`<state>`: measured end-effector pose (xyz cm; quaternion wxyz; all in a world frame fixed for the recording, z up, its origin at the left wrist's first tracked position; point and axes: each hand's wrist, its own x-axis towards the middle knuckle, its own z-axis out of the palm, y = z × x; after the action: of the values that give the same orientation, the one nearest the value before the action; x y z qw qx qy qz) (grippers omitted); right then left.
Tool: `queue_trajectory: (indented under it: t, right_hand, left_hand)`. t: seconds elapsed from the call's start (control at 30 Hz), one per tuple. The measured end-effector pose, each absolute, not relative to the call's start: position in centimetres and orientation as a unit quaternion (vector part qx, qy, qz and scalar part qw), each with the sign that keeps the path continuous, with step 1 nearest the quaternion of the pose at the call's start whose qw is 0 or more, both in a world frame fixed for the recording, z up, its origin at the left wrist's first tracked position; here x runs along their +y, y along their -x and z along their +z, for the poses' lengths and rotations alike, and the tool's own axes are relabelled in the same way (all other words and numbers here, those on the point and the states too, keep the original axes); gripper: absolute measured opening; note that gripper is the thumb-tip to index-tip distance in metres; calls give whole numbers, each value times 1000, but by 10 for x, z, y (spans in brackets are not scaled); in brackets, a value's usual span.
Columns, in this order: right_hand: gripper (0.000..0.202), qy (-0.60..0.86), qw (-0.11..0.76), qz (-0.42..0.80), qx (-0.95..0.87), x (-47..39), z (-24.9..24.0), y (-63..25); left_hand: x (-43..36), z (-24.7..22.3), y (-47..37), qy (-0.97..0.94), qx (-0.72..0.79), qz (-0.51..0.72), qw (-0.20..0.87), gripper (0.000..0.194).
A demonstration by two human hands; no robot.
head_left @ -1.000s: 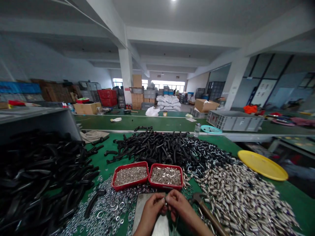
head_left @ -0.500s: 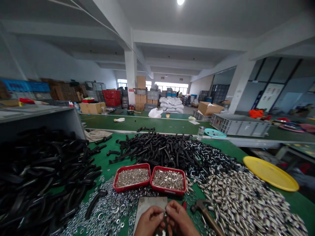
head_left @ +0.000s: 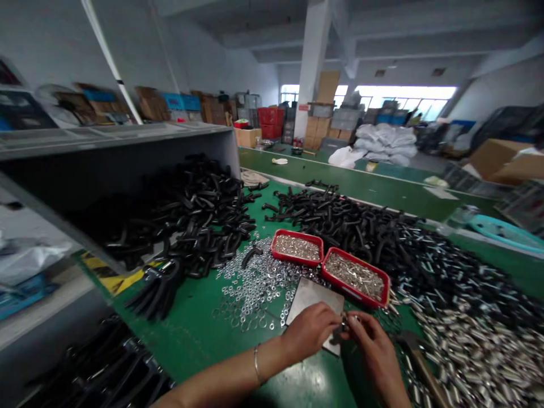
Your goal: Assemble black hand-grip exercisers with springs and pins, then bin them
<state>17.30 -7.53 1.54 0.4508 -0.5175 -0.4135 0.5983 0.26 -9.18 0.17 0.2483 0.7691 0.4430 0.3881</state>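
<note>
My left hand [head_left: 312, 327] reaches in over the flat metal plate [head_left: 310, 293], its fingertips pinched. Facing it, my right hand [head_left: 374, 343] has thumb and fingers closed on a small shiny metal part [head_left: 344, 321], whose exact kind is too small and blurred to tell. Both hands' fingertips meet at this part, just off the plate's right edge. Behind the plate stand two red trays, the left tray [head_left: 297, 262] with tiny metal pieces and the right tray [head_left: 355, 293] with small metal pins. Loose metal rings [head_left: 259, 289] are spread left of the plate.
A hammer [head_left: 425, 368] lies right of my right hand, beside a heap of silvery metal sleeves [head_left: 488, 345]. Black curved parts [head_left: 361, 221] are piled behind the trays. More spill from a tipped grey crate [head_left: 236, 153] at left. A teal lid [head_left: 510, 229] lies far right.
The view has swung left and down, so the bench contents appear further right and the crate shows more fully. Both hands stay together at the small metal part beside the plate.
</note>
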Motion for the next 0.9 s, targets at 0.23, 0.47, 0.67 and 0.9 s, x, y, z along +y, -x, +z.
queue_trajectory:
  t: [0.23,0.47,0.67,0.9]
  right_hand:
    - [38,518,397,453,-607,-65,27,-186]
    - [40,504,386,542,-550,-73,7,-167]
    - [33,492,463,570,-468,-74,19,-157]
    - [34,506,495,569,-418,-80,10,-162]
  left_hand:
    - [-72,2,108,-690,625,364,32,24]
    - [-24,-5,232,-608,783,113,-67,32]
    - [-24,-22,225,-656,708,254,-55,34]
    - [-30,-41,199,-646,725,227,-73,24]
